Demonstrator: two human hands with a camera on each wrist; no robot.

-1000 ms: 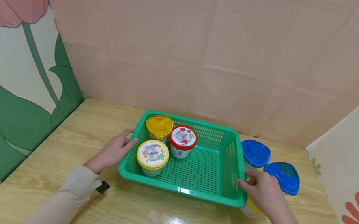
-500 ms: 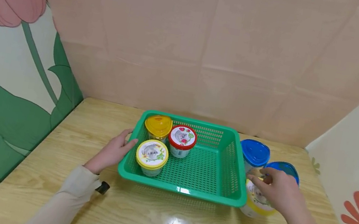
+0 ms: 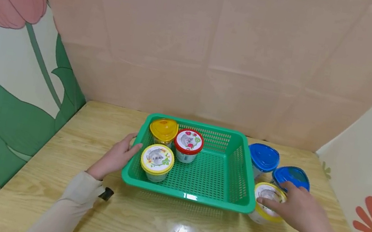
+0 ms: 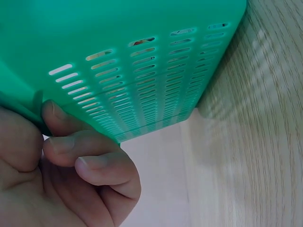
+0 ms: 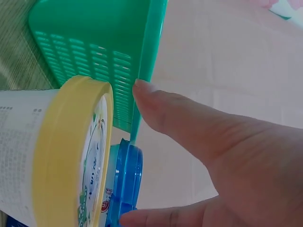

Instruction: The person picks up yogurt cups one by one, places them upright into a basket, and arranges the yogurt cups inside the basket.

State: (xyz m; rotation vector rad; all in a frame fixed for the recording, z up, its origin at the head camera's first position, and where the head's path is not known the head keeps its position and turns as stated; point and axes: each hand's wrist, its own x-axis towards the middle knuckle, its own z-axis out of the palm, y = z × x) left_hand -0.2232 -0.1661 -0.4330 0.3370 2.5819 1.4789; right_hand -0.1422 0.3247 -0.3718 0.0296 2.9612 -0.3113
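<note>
My left hand [image 3: 115, 158] grips the left rim of a green plastic basket [image 3: 172, 193], fingers and thumb pinching the edge in the left wrist view. Inside the basket, toward its left end, sit a tub with a yellow lid [image 3: 157, 160], a red-lidded tub [image 3: 189, 140] and an orange-lidded container [image 3: 164, 129]. Right of the basket stands another yellow-lidded tub [image 5: 56, 156]. Over it hovers my right hand [image 3: 304, 215], its thumb and fingers spread apart around the lid and holding nothing.
Two containers with blue lids, a left one [image 3: 263, 158] and a right one [image 3: 292, 177], stand behind the outer yellow-lidded tub. A wall rises behind the wooden table [image 3: 137, 223], with flower-printed walls at both sides.
My right hand has let go of the basket's right rim and moved right, spreading over the outer yellow-lidded tub. My left hand and the basket have stayed put.
</note>
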